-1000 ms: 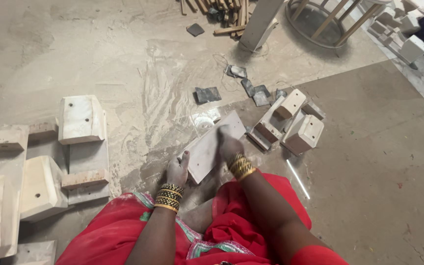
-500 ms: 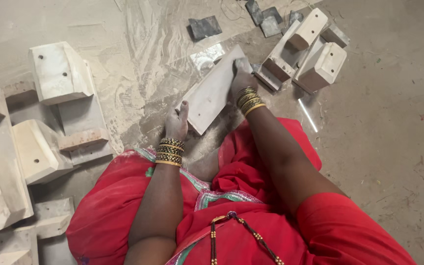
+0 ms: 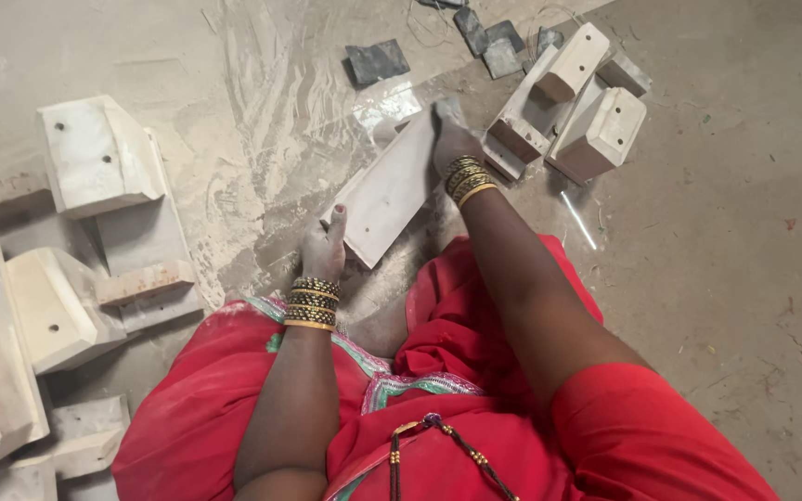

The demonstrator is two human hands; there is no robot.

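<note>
1. One pale flat slab (image 3: 385, 197) lies on the dusty floor (image 3: 744, 232) just ahead of the person's lap, long axis running from near-left to far-right.
2. Left hand (image 3: 324, 249) sits at the slab's near-left end, fingers curled over the corner, thumb up against the edge.
3. Right hand (image 3: 450, 139) is at the far-right end, fingers pressed together down on the top face; what, if anything, is under them I cannot tell.
4. Both hands touch the slab; the left is nearer the body with a bent arm, and the right arm reaches out nearly straight.
5. Outward: shaped white blocks (image 3: 596, 130) just right of the right hand, dark grey square pieces (image 3: 378, 62) beyond, bigger white blocks (image 3: 95, 158) stacked well to the left.
</note>
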